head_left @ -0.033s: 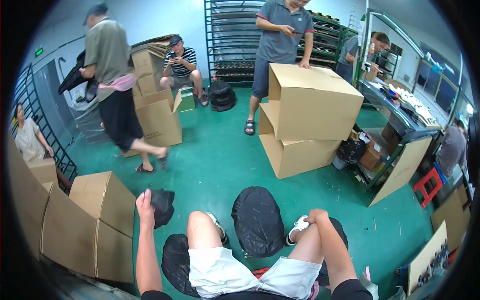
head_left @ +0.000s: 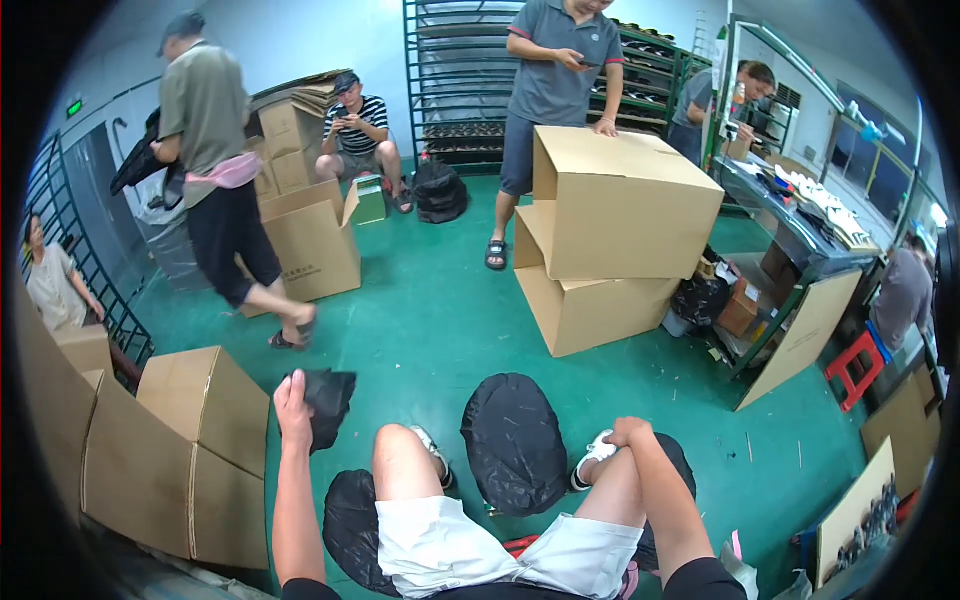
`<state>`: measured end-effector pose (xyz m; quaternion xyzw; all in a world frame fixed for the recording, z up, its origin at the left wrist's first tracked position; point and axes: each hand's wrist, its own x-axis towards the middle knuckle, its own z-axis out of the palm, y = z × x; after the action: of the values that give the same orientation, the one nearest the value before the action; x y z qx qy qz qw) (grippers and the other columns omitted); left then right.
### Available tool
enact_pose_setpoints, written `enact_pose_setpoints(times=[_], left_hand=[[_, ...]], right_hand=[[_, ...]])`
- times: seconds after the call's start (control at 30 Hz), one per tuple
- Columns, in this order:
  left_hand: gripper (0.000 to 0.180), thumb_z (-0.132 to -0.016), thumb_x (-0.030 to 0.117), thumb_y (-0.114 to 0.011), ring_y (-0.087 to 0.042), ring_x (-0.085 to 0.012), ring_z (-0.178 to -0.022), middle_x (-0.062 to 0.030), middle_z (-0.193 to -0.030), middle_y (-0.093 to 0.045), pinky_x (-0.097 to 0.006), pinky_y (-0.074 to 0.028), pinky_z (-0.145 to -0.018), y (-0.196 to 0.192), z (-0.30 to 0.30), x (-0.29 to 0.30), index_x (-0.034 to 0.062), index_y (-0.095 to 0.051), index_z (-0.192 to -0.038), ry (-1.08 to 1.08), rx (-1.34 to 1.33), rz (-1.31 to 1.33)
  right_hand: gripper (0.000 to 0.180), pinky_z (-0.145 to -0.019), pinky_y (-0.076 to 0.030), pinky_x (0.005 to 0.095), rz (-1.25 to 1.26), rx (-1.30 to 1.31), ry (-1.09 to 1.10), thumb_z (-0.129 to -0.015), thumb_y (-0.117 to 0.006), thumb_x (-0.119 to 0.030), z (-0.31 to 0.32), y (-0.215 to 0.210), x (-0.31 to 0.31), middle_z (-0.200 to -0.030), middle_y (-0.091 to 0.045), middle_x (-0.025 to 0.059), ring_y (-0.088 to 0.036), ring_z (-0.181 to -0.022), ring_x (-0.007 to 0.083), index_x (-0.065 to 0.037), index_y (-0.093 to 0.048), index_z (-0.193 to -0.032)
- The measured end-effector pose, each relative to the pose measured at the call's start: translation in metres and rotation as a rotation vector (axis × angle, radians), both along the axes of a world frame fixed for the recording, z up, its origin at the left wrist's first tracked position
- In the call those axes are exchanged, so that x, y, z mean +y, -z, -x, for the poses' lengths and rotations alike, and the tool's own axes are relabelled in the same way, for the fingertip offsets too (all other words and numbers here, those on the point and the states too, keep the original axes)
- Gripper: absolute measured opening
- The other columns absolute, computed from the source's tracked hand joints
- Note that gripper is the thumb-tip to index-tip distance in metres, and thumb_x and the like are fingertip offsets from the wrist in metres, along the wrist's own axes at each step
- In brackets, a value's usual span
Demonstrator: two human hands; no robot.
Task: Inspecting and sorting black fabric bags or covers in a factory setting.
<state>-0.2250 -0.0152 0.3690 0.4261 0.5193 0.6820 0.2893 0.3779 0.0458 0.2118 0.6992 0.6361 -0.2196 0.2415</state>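
Nothing has moved vs. the frame just before: the left hand (head_left: 293,405) is raised beside the boxes (head_left: 205,440), fingers clenched on a black bag (head_left: 328,398), which hangs to the right of the fingers, above the floor. The right hand (head_left: 628,432) rests on the right knee with fingers curled and, as far as I can see, empty. A 2nd bag (head_left: 515,440) lies between the legs, just left of it.
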Motion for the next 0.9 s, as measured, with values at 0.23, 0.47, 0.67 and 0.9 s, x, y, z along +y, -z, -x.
enact_pose_setpoints(times=[0.23,0.47,0.67,0.9], left_hand=[[0.037,-0.095,0.031,-0.060,-0.046,-0.0039,-0.050,0.0051,-0.059,-0.053,-0.022,-0.035,-0.045,-0.047,-0.150,0.065,0.0112,-0.055,-0.064,0.466,0.002,-0.073],[0.048,-0.092,0.022,-0.066,-0.033,-0.0003,-0.053,0.0110,-0.056,-0.036,-0.025,-0.026,-0.045,0.020,-0.262,0.112,0.0108,-0.038,-0.053,1.261,0.134,0.092],[0.049,-0.092,0.027,-0.065,-0.043,-0.0030,-0.047,0.0044,-0.049,-0.045,-0.025,-0.032,-0.043,0.089,-0.280,0.120,0.0083,-0.042,-0.052,1.489,0.324,0.374],[0.048,-0.085,0.044,-0.068,-0.065,-0.0201,-0.088,-0.0106,-0.095,-0.070,-0.034,-0.052,-0.076,0.100,-0.263,0.160,0.0009,-0.067,-0.107,1.536,0.835,0.500]], right_hand=[[0.076,-0.089,-0.050,0.0402,0.240,1.249,0.225,-0.090,-0.044,-0.068,0.071,-0.031,0.022,-0.109,-0.067,0.0172,-0.065,-0.101,0.0270,0.000,-0.055,-0.123],[0.089,-0.109,-0.035,0.0448,0.428,2.220,0.607,-0.085,-0.042,-0.074,0.123,-0.055,0.069,-0.140,-0.047,0.0201,-0.046,-0.129,0.0296,-0.003,-0.041,-0.139],[0.047,-0.094,-0.045,0.0320,-0.247,2.012,0.927,-0.079,-0.066,-0.006,0.143,-0.020,0.114,-0.113,-0.061,0.0056,-0.057,-0.104,0.0171,-0.004,-0.055,-0.125],[0.050,-0.095,-0.043,0.0265,-0.226,2.098,0.566,-0.069,-0.062,0.004,0.128,-0.030,0.122,-0.112,-0.061,0.0022,-0.056,-0.106,0.0134,-0.004,-0.059,-0.118]])
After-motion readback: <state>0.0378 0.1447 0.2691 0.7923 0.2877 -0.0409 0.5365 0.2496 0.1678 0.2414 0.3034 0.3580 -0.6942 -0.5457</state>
